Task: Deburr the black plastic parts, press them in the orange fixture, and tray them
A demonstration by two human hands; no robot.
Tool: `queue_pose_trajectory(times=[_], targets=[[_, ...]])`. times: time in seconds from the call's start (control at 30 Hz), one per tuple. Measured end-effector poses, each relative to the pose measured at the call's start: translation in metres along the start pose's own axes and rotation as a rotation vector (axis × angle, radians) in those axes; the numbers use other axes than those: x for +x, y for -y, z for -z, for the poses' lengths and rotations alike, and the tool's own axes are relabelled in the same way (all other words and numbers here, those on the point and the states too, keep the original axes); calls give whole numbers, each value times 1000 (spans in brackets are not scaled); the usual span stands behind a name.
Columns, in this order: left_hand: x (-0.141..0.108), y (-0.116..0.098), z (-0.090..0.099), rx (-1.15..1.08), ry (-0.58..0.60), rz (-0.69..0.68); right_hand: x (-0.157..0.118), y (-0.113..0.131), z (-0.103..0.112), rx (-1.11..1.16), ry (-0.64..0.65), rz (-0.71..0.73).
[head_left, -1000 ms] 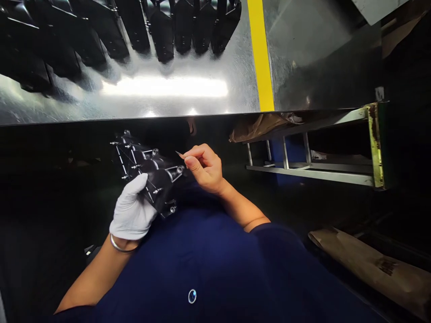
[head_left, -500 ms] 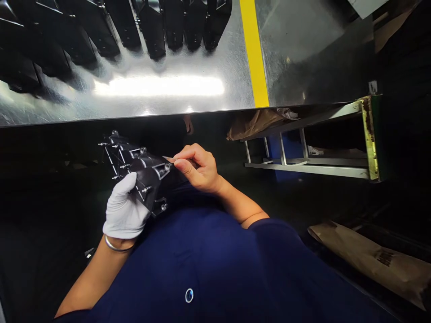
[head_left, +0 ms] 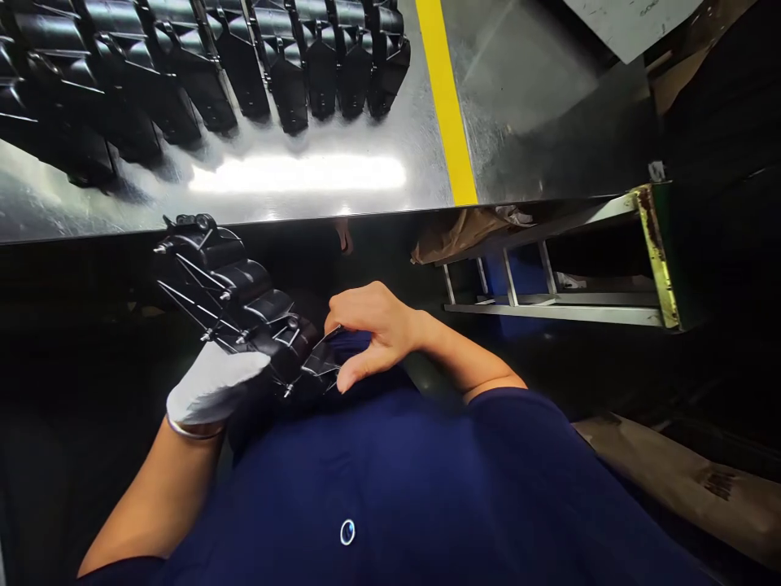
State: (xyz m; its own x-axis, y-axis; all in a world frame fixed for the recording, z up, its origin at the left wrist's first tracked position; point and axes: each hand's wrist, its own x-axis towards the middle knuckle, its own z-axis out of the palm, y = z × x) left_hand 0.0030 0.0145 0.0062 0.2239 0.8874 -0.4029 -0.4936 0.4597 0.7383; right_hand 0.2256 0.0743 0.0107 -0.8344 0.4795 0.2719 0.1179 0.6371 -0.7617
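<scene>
We're gripping a black part (head_left: 241, 281) with left fingers (head_left: 247, 368) and right fingers (head_left: 351, 311).
Its eleven-o'clock end is overlapping the desk's edge (head_left: 293, 220) in view; open room is lying at one o'clock.

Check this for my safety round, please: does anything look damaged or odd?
The yellowish post at the picture's right is blotched brown, perhaps rust or chipped paint. Only the left hand is gloved; the right hand is bare, an odd mismatch.
</scene>
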Motion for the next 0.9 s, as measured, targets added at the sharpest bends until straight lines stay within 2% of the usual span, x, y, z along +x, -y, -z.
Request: queue_pose_trajectory(times=[0.1, 0.27, 0.37, 0.47, 0.57, 0.77, 0.9], targets=[[-2, 6, 2, -34, -64, -11, 3, 4, 8, -68, 63, 26], [-6, 12, -2, -157, -140, 29, 6, 3, 5, -119, 73, 86], [-8, 10, -7, -189, -179, 52, 7, -1, 3, -161, 25, 103], [-11, 9, -9, -199, -223, 71, 8, -3, 2, -240, -83, 114], [-11, 11, -8, -244, -229, 161, 11, -3, 3, -321, -166, 113], [-7, 15, -17, -421, -245, 272, 10, -1, 5, -369, -145, 130], [-7, 17, -26, -522, -241, 290, 9, -2, 10, -410, -203, 141]])
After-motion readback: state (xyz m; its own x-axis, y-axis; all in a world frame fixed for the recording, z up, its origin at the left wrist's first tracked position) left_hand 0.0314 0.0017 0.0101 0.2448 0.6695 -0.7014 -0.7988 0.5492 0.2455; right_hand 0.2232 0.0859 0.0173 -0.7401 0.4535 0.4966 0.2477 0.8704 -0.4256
